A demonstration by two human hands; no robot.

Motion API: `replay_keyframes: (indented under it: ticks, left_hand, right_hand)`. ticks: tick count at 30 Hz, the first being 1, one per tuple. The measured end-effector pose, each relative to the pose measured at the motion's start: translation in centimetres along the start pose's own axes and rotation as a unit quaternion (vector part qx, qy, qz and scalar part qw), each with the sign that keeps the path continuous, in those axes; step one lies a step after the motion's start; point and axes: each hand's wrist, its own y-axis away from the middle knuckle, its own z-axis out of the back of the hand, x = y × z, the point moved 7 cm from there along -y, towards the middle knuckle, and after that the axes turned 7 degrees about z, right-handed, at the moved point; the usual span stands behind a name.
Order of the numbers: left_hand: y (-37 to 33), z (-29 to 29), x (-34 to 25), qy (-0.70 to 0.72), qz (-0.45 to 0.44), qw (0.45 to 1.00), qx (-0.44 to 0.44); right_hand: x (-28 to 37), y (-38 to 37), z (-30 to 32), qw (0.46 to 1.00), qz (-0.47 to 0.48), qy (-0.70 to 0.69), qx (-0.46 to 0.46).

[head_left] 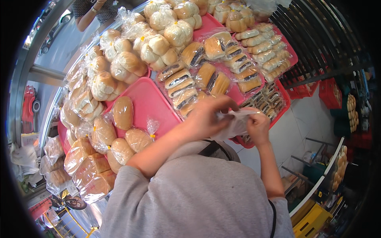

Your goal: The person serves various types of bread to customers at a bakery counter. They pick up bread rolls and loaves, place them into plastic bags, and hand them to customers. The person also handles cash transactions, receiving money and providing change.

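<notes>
A thin, whitish see-through plastic bag (235,126) is stretched between my two hands, in front of my chest. My right hand (258,126) is closed and pinches the bag's right upper edge. On the bag's left side my left hand (209,116) has its fingers bent around the edge, slightly blurred; the fingertips are partly hidden by the plastic. Just beyond my left hand lie wrapped bread pieces with dark filling (183,89). Behind the bag is a red tray (285,104) of small wrapped pastries with dark filling.
A pink tray (145,99) holds several wrapped oval loaves (124,112) left of my left forearm. Bagged bun clusters (158,51) are heaped at the far left. Wrapped pale rolls (264,49) lie far right. A metal rack (317,178) stands on the right; another person's arm (88,18) shows beyond the glass.
</notes>
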Motion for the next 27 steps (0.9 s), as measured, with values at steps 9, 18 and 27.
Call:
replay_keyframes:
  ticks: [9,18,27]
  left_hand:
    - [1.5,8.0,15.3,-0.428,0.122,0.895,-0.025]
    - [-2.1,7.2,15.8,-0.528,0.205,0.822,-0.056]
    - [-0.9,10.5,9.0,0.347,0.108,0.932,0.006]
  right_hand:
    - [-3.6,0.1,7.0,0.989,-0.085,0.110,-0.054]
    - [2.1,-4.8,5.9,0.988,-0.011,0.122,-0.095]
    - [3.0,-6.1,3.0,0.971,-0.005,0.238,0.006]
